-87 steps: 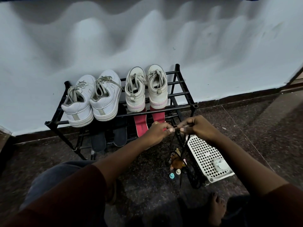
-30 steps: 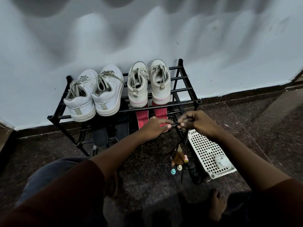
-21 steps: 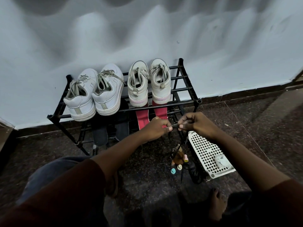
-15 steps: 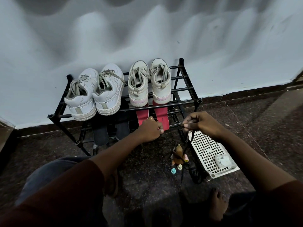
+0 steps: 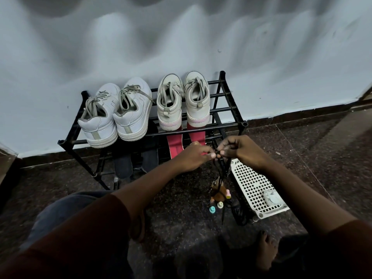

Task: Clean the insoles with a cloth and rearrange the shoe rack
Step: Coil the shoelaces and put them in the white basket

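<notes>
A black shoe rack (image 5: 231,110) stands against the wall. On its top shelf sit a white pair of sneakers (image 5: 115,115) at the left and a cream pair with pink soles (image 5: 182,105) at the right. On the shelf below lie two red insoles (image 5: 175,147) and two black insoles (image 5: 123,165). My left hand (image 5: 194,156) and my right hand (image 5: 239,151) meet in front of the rack's right end, both pinching a thin black cord (image 5: 220,174) that hangs down from my fingertips.
A white perforated basket (image 5: 253,188) lies on the dark stone floor at the right with a small white object (image 5: 272,198) in it. Small bottles (image 5: 216,206) and a brown object sit beside tangled black cords (image 5: 239,213). My bare foot (image 5: 265,252) rests below.
Half a second ago my hands were apart, the left one at the red insoles. Now the left hand has come back to the right and both pinch the cord again.
</notes>
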`<state>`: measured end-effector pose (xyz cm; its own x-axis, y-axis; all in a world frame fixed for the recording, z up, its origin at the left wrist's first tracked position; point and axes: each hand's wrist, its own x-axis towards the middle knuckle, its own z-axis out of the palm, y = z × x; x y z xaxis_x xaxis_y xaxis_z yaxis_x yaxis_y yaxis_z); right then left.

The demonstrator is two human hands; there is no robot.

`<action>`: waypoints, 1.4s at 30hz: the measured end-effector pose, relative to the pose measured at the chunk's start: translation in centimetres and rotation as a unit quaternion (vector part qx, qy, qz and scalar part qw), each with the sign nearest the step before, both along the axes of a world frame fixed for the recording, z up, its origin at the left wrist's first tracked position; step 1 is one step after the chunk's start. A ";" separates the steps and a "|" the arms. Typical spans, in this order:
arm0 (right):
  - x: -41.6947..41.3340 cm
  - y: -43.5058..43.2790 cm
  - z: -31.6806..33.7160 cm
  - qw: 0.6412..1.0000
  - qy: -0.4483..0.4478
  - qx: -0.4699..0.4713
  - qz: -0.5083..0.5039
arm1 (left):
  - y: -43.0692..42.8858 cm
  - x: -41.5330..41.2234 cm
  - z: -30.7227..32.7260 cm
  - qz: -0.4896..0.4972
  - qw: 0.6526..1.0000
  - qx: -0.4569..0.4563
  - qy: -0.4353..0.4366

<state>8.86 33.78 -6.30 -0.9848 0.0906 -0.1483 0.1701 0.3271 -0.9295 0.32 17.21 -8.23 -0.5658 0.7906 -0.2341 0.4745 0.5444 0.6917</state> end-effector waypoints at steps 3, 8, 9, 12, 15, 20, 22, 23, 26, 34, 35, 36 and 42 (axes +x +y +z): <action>0.1 0.1 -0.2 1.000 -0.005 -0.003 0.004 | -0.1 -0.1 -0.1 0.013 1.000 -0.002 -0.001; 0.5 1.1 -0.4 1.000 -0.014 -0.001 -0.011 | -1.0 -1.2 -1.6 0.006 0.992 -0.111 0.060; 0.6 1.3 -0.4 1.000 -0.016 0.005 -0.010 | -1.3 -1.6 -2.2 0.010 0.988 -0.139 0.068; 0.6 2.0 -0.4 1.000 -0.022 0.002 -0.017 | -2.0 -2.2 -2.8 0.033 0.974 -0.210 0.073; 0.5 2.7 -0.1 0.999 -0.018 -0.011 -0.042 | -2.4 -2.4 -2.7 0.048 0.956 -0.274 0.088; 0.2 1.8 0.1 1.000 -0.010 -0.006 -0.026 | -1.8 -2.0 -2.4 0.008 0.986 -0.162 0.041; 0.2 1.0 0.1 1.000 -0.009 0.000 -0.001 | -1.0 -1.0 -1.2 -0.010 0.998 -0.064 -0.001; 0.1 0.6 0.1 1.000 -0.008 0.001 0.005 | -0.6 -0.6 -0.6 -0.007 0.999 -0.036 -0.014; 0.0 0.0 -0.1 1.000 -0.007 -0.006 0.010 | 0.5 -0.1 -0.3 0.001 1.000 0.017 -0.021; 0.3 1.0 -0.4 1.000 -0.020 -0.019 -0.007 | -0.6 -1.2 -1.7 0.020 0.998 -0.057 0.006; 0.4 1.3 -0.4 1.000 -0.020 -0.015 -0.010 | -0.9 -1.6 -2.2 0.024 0.996 -0.079 0.015; 0.4 1.6 -0.4 1.000 -0.021 -0.013 -0.011 | -1.2 -1.9 -2.6 0.030 0.994 -0.100 0.025; 0.3 2.7 -0.3 0.998 -0.016 -0.044 -0.052 | -2.1 -2.4 -3.7 0.038 0.988 -0.145 0.027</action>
<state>9.15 36.44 -6.62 -0.9654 0.1764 -0.1919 0.2292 0.2239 -0.9473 -2.11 15.06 -11.89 -0.6396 0.6489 -0.4120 0.4562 0.7519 0.4759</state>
